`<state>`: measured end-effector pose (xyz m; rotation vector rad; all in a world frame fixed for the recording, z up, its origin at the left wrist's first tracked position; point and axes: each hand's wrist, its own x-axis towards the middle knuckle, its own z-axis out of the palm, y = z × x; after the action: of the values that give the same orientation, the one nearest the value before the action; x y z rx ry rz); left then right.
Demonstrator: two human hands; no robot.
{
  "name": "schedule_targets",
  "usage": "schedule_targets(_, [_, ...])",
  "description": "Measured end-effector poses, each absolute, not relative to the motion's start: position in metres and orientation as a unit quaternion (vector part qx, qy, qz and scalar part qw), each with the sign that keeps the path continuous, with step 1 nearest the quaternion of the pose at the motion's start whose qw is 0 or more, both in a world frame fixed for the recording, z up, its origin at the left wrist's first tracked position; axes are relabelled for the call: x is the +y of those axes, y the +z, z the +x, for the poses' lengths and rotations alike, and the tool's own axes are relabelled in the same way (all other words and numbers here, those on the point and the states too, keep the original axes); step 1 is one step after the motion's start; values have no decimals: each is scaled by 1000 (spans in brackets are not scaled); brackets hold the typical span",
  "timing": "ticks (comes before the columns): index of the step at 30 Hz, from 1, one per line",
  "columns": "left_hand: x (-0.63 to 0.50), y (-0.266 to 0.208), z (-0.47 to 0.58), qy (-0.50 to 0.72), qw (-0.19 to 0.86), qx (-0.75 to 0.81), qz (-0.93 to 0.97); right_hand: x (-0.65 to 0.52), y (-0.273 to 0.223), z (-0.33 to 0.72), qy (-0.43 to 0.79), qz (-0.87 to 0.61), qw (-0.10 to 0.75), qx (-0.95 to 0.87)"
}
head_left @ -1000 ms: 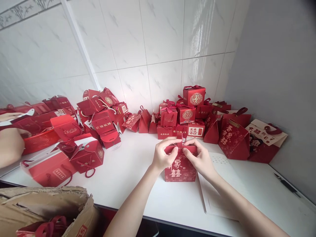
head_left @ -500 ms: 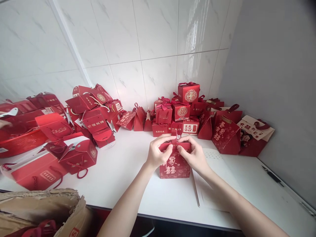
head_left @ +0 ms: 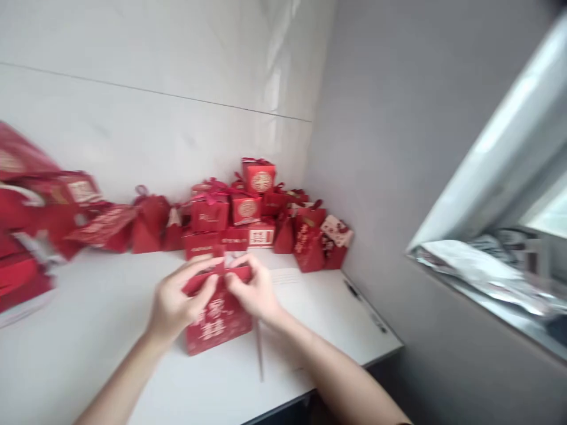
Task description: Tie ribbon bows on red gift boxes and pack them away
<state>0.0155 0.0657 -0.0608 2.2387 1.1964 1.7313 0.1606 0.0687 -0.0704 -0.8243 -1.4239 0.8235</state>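
A red gift box point(head_left: 218, 324) with pale printed characters stands upright on the white table point(head_left: 110, 330). My left hand point(head_left: 177, 301) pinches its top edge from the left, thumb in front and fingers behind. From the right, my right hand point(head_left: 254, 289) grips the same edge in a similar pinch. Between the hands a red strap point(head_left: 218, 260) rises from the top of the box. Motion blur hides the exact fold under my fingertips. Just right of the box lies a thin stick-like item point(head_left: 259, 354).
Stacked red gift boxes point(head_left: 210, 215) line the tiled wall. Another heap of red boxes point(head_left: 26, 265) is at the left. A paper sheet point(head_left: 287, 301) and a black pen point(head_left: 352, 289) lie on the right. Crumpled silvery packaging point(head_left: 482, 277) rests on a window ledge.
My view has swung right, bringing the window ledge in and putting the carton at lower left out of sight. Both hands keep the same pinch on the gift box.
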Motion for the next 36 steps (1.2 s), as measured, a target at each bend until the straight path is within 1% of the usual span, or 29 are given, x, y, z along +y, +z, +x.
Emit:
schedule_targets(3, [76,-69,12,577,35,401,711,76,-72,160,389,-359,595,-605])
schedule_targets(7, [78,-71,11,581,32,398,710,74,-71,159,400,-357,590,-603])
schedule_targets(12, [69,-61,16,569,9,367,735,67,-69,161,367,-348,595,-625])
schedule_targets(22, [63,-59,20,581,66,342,736,64,-69,166,327,-369,578,-650])
schedule_targets(29, [62,-59,19,582,103,333,734,63,-70,166,344,-361,569,-654])
schedule_targets(32, [63,-59,17,577,140,338,730,64,-71,170,335,-358,570,-659])
schedule_targets(34, [64,-59,14,570,187,341,724,67,-72,175,336,-334,564,-676])
schedule_targets(36, [65,-60,11,573,248,332,707,70,-72,182,335,-302,538,-712])
